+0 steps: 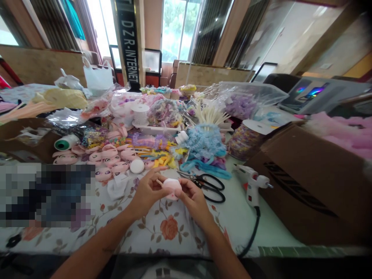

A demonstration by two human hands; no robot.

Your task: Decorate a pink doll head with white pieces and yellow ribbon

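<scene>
In front of me, above the floral tablecloth (151, 236), both hands hold a small pale pink doll head piece (172, 184) with a rounded white top. The fingers of my left hand (148, 192) pinch its left side, and a short pale stick-like bit pokes out there. My right hand (193, 197) grips the right side with thumb and fingers. Just beyond the right hand lie black-handled scissors (213, 188). A white ball (136, 166) rests near several pink doll faces (112, 161) to the left. Crumpled white material (117, 187) is close to my left hand.
A white glue gun (252, 188) with a black cord lies at right, beside a large cardboard box (305, 186). Light blue ruffled trim (205, 141), a ribbon spool (250, 137) and a white tray (158, 130) crowd the table behind. A thread cone (66, 142) is at left.
</scene>
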